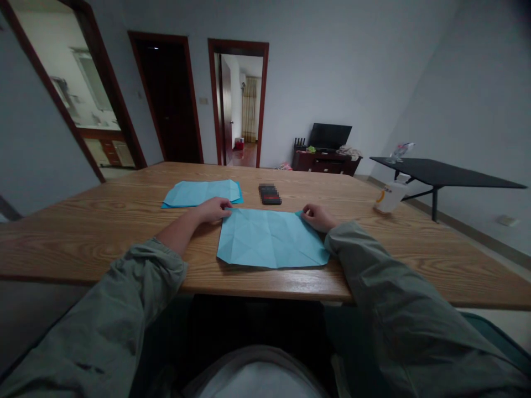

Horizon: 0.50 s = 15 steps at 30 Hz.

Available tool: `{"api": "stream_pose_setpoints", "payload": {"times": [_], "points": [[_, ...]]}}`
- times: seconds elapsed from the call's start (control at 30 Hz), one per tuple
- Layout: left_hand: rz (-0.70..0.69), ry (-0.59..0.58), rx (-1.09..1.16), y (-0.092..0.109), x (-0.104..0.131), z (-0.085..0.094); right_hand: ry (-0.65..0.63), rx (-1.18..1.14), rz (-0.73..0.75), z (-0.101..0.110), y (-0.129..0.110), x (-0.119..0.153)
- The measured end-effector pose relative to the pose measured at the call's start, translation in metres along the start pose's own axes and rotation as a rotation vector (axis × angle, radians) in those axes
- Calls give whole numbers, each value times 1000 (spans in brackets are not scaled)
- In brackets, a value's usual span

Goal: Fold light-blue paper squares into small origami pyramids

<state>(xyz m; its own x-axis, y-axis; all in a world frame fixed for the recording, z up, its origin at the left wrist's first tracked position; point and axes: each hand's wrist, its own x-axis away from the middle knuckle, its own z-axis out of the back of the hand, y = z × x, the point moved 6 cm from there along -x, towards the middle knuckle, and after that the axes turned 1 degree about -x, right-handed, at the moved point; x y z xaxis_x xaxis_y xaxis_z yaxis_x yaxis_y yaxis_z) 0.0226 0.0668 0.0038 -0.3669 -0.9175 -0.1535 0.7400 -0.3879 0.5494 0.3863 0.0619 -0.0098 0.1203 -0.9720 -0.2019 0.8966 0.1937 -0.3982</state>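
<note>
A light blue sheet of paper (pixel 271 240) with crossing crease lines lies before me near the table's front edge. My left hand (pixel 212 210) pinches its far left corner between thumb and fingers. At the far right corner, my right hand (pixel 318 218) has its fingers closed on the paper, and a small darker blue patch shows beside them. Just beyond my left hand rests a stack of blue paper (pixel 199 193), its top sheet creased and a brighter blue edge showing beneath. A dark, partly pixelated object (pixel 269 194) lies past the sheet's far edge.
The wooden table (pixel 124 237) spreads wide on both sides. A white container (pixel 390 197) stands at its right edge. Beyond it is a black folding table (pixel 448 170) with a clear plastic bottle (pixel 401 151). A television (pixel 329 136) sits on a dark cabinet (pixel 326 161) by the wall.
</note>
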Motion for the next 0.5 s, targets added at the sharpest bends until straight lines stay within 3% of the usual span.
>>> {"api": "stream_pose_setpoints", "payload": {"times": [0.17, 0.33, 0.43, 0.5], "points": [[15, 25, -29, -2, 1, 2, 28, 6, -21, 6, -3, 4], [26, 68, -41, -1, 1, 8, -16, 45, -31, -3, -4, 2], [-139, 237, 133, 43, 22, 38, 29, -48, 4, 22, -16, 10], [-284, 379, 302, 91, 50, 72, 217, -191, 102, 69, -29, 24]]}}
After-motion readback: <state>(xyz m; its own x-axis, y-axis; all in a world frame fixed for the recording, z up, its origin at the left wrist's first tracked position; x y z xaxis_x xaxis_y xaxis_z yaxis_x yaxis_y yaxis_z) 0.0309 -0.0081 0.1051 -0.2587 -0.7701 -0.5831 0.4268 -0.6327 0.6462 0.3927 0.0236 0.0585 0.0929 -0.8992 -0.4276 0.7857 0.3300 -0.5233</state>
